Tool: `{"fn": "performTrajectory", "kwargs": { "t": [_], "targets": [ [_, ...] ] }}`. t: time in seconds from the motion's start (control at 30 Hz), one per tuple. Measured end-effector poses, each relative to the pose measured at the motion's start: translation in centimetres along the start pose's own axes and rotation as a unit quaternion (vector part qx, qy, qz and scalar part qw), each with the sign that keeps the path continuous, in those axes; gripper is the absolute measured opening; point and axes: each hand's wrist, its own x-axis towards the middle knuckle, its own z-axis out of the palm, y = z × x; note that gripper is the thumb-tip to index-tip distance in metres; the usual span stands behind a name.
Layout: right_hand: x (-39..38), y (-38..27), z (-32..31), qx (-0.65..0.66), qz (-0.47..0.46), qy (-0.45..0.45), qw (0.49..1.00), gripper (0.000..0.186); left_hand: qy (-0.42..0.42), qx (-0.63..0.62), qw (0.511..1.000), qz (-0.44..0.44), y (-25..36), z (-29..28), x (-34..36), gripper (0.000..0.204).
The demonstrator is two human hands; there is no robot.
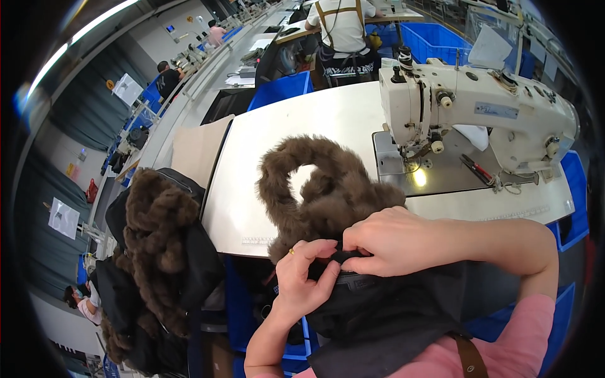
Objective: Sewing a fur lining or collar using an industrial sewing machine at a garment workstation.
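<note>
Evidently, both hands are working side by side just off the near edge of the worktop (238, 211). The left hand (305, 277) is holding its fingers bent, with thumb and fingertip nearly meeting on the dark cloth (378, 312); the right hand (406, 242) is curling almost closed, pinching the cloth beside it, right by a zip (348, 273). Probably they are gripping so near each other to control one short stretch of edge. The cloth is hanging over the lap, while the brown fur (299, 151) is lying looped across the worktop's near edge, perhaps so that the worktop is bearing its bulk. Whether fur and cloth are joining beneath the fingers, I cannot tell.

Toward the right edge, the sewing machine (466, 104) is standing with red-handled snips (479, 170) lying on its base, likely for easy reach. Beyond the left edge, a pile of fur and dark cloth (161, 233) is sitting. Below the near edge, a blue bin (238, 309) is holding dark things too shaded to identify; another blue bin (435, 38) is standing past the far edge.
</note>
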Motion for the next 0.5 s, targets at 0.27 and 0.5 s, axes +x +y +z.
{"fn": "performTrajectory", "kwargs": {
  "t": [0.27,0.5],
  "targets": [
    [-0.4,1.0,1.8,0.211,0.023,0.095,0.973,0.02,-0.129,0.004,0.991,-0.036,2.1,-3.2,0.8,0.044],
    [3.1,3.4,3.6,0.467,0.076,0.232,0.849,0.021,-0.198,0.209,0.94,0.185,2.2,-4.5,4.2,0.024]
  ]
}}
